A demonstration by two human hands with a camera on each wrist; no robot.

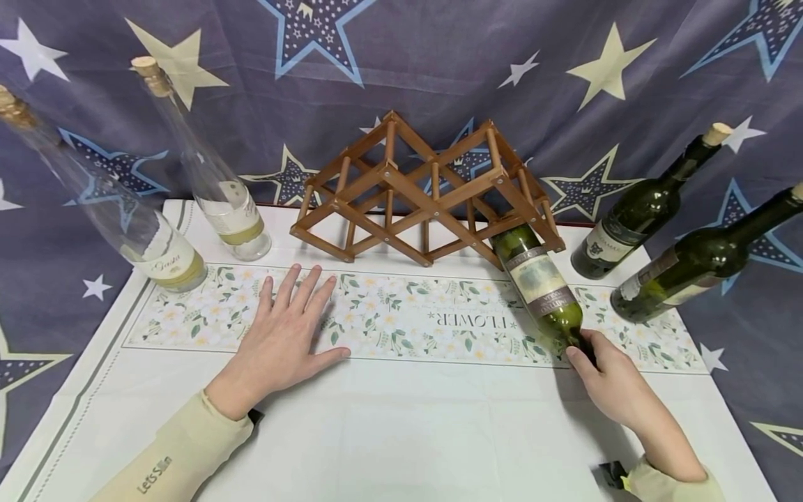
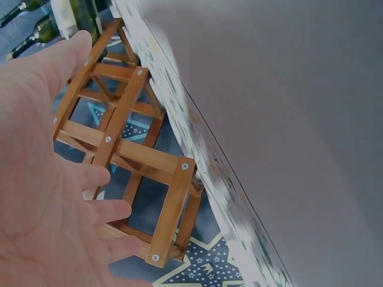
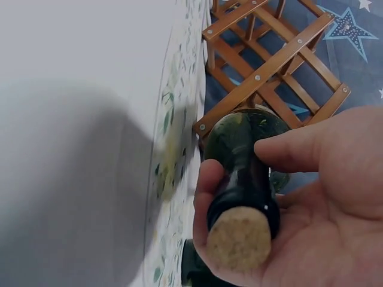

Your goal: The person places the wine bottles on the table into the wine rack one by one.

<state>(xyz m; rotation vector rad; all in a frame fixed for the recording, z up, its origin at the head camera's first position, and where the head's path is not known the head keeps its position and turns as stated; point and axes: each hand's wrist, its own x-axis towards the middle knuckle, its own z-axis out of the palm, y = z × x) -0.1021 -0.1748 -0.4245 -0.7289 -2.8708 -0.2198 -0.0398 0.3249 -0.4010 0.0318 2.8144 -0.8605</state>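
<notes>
My right hand (image 1: 611,380) grips a green wine bottle (image 1: 541,282) by its neck. The bottle slants away from me, its base at the lower right opening of the wooden wine rack (image 1: 433,202). In the right wrist view the bottle's cork (image 3: 239,238) faces the camera, with thumb and fingers curled round the dark neck. My left hand (image 1: 282,338) has its fingers spread, low over the flowered table runner (image 1: 389,314) in front of the rack's left end, and holds nothing.
Two corked clear bottles, one nearer (image 1: 166,254) and one farther (image 1: 235,216), stand at the left. Two corked dark green bottles, one farther (image 1: 627,216) and one nearer (image 1: 684,268), stand at the right. Behind the white-covered table (image 1: 414,432) hangs a star-patterned curtain (image 1: 439,63).
</notes>
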